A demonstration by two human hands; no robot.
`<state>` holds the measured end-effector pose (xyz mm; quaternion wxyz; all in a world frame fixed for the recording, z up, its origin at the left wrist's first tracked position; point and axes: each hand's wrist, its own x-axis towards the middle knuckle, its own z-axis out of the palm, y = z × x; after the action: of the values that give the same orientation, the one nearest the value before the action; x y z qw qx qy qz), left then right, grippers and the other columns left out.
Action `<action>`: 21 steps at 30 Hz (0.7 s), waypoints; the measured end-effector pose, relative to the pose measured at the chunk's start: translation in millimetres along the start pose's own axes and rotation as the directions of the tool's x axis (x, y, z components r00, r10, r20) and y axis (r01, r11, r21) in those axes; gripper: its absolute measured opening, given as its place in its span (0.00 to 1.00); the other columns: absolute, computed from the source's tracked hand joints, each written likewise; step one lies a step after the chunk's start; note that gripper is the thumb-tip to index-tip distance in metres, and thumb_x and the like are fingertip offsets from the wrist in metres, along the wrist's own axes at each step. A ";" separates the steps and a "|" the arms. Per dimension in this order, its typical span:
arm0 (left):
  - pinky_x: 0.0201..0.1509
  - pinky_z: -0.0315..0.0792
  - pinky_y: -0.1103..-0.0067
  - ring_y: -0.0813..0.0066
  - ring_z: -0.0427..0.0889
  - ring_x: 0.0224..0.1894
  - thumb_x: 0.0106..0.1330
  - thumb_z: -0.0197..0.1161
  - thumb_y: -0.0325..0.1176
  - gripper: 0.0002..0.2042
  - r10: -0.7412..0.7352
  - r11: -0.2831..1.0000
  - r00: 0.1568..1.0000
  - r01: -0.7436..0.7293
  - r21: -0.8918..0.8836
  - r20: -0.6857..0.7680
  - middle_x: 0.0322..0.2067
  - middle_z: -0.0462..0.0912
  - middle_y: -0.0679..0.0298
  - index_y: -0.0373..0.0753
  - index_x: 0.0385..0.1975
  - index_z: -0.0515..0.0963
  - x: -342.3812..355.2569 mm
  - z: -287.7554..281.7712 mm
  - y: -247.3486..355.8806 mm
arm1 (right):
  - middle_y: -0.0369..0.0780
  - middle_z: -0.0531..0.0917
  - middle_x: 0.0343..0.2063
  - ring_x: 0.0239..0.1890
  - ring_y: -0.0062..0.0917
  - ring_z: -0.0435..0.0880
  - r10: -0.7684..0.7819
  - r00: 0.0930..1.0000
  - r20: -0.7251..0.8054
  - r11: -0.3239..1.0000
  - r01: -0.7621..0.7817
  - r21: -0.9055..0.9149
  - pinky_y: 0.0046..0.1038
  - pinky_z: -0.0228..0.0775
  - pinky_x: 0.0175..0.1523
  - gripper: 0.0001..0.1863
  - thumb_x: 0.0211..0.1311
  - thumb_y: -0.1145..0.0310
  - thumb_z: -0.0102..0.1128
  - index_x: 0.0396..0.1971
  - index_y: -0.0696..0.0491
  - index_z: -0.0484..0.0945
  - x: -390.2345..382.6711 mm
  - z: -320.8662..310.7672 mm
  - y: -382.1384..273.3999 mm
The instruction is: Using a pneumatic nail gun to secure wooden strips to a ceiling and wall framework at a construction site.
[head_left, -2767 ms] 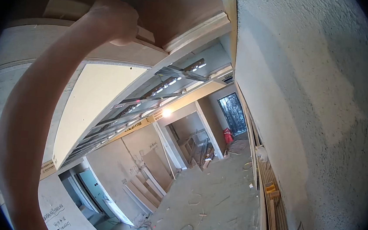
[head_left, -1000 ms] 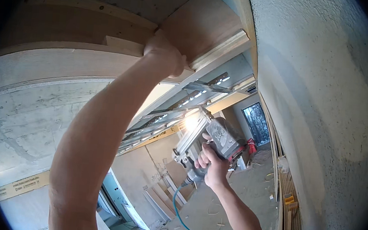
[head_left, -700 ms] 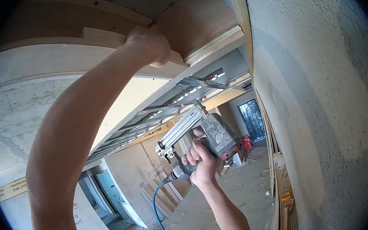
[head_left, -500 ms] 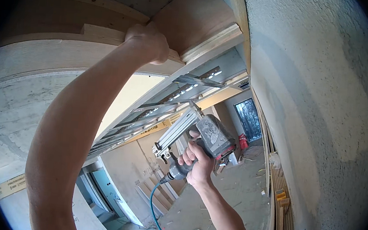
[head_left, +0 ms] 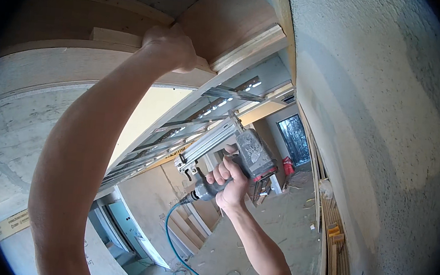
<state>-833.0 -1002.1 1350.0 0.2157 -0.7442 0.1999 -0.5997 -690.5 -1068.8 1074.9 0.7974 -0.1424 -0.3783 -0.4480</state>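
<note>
My left hand (head_left: 167,48) is raised to the ceiling framing, closed at the right end of a short wooden block (head_left: 115,36). The block lies along the top of a pale panel edge (head_left: 54,62); the fingertips are hidden behind the hand. Lower and to the right, my right hand (head_left: 232,183) grips the handle of a grey air nail gun (head_left: 252,153). Its long silver magazine (head_left: 206,142) slants up to the nose, which points up toward the framing, apart from it. A teal air hose (head_left: 172,233) hangs from the handle's base.
A rough plastered wall (head_left: 367,124) rises close on the right. Metal ceiling channels (head_left: 179,126) run beyond the panel. Below, the concrete floor (head_left: 279,237) holds scraps and coiled cable. Long timber strips (head_left: 335,226) lie along the wall, and boards (head_left: 188,226) lean at the back.
The nail gun and my right hand have shifted slightly left with the view. The hose has swung out to the left and its lower part now curves right. My left hand keeps its place on the block.
</note>
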 end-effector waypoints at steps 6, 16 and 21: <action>0.58 0.76 0.66 0.64 0.76 0.62 0.68 0.51 0.37 0.20 0.022 0.999 1.000 -0.022 0.025 0.013 0.61 0.75 0.60 0.43 0.58 0.78 -3.9 -1.6 -3.5 | 0.25 0.57 0.16 0.16 0.14 0.56 0.015 0.995 0.101 0.992 -0.028 0.124 0.27 0.59 0.29 0.14 0.67 0.65 0.51 0.51 0.46 0.73 16.7 16.4 9.7; 0.59 0.75 0.67 0.62 0.75 0.63 0.66 0.52 0.36 0.21 0.115 0.985 0.992 -0.120 0.126 0.050 0.62 0.72 0.56 0.41 0.57 0.78 -19.0 -6.2 2.0 | 0.24 0.56 0.16 0.16 0.14 0.55 0.010 0.984 0.178 0.964 -0.057 0.261 0.27 0.59 0.30 0.13 0.69 0.64 0.48 0.51 0.44 0.75 52.0 52.3 24.6; 0.59 0.74 0.68 0.63 0.76 0.62 0.66 0.51 0.38 0.21 0.037 0.997 0.999 -0.037 0.067 0.007 0.61 0.73 0.55 0.41 0.58 0.78 -14.5 0.1 -1.1 | 0.25 0.57 0.16 0.16 0.15 0.55 0.014 0.990 0.139 0.963 -0.051 0.265 0.27 0.58 0.30 0.13 0.70 0.65 0.47 0.50 0.44 0.76 52.4 77.7 26.8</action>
<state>-835.7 -993.2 1339.0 0.2521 -0.7345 0.1927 -0.5998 -689.1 -1041.7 1168.5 0.7891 -0.0696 -0.4862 -0.3690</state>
